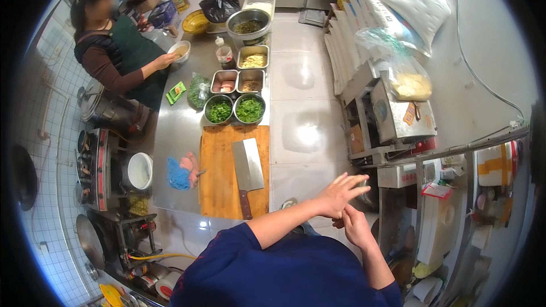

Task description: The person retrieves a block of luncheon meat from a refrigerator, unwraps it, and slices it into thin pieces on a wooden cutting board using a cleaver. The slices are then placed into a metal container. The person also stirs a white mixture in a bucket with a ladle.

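Over the tiled floor, in front of my body, my left hand is stretched out with its fingers spread, holding nothing. My right hand meets it from below, fingertips against the lower edge of the left palm; the curled fingers are partly hidden. To the left, a wooden cutting board lies on the steel table. On the board rests a cleaver, its brown handle toward me. A blue cloth and a pink cloth sit by the board's left edge.
Beyond the board stand bowls of chopped greens and metal food containers. A co-worker across the table holds a white bowl. Stacked sacks and shelving line the right. A gas stove is at left.
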Motion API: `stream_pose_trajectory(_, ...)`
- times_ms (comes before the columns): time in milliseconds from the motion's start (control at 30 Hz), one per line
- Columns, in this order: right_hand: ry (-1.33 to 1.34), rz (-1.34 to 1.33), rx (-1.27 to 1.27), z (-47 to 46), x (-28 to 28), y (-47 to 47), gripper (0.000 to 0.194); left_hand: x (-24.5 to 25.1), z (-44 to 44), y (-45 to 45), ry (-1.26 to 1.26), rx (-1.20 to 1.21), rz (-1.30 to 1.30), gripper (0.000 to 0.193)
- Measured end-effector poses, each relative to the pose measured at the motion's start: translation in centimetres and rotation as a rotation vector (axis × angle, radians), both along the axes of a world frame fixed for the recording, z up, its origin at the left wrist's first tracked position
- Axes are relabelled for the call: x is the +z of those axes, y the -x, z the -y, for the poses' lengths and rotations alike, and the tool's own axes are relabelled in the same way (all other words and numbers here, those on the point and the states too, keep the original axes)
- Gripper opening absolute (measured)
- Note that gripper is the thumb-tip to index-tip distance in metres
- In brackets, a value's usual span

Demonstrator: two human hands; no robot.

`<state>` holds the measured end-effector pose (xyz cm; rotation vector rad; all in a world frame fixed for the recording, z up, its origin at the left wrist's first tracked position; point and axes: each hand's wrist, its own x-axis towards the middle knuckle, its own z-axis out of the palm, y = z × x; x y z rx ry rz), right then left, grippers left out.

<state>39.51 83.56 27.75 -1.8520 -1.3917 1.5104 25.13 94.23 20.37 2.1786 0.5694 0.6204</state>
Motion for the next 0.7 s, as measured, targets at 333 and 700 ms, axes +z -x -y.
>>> stream_pose_trajectory(333, -0.225, 0.216, 0.055, 2.3, -2.1, -3.2, 0.027, -4.1, 3.0, -1.9, 0.318, 0.051, 0.097, 0.081)
stream_pose_trajectory(700, -0.161, 0.197, -0.781, 18.0, -8.5, -11.7, 0.016, -5.3, 4.8, -0.4, 0.465, -0.087, -0.23, 0.043)
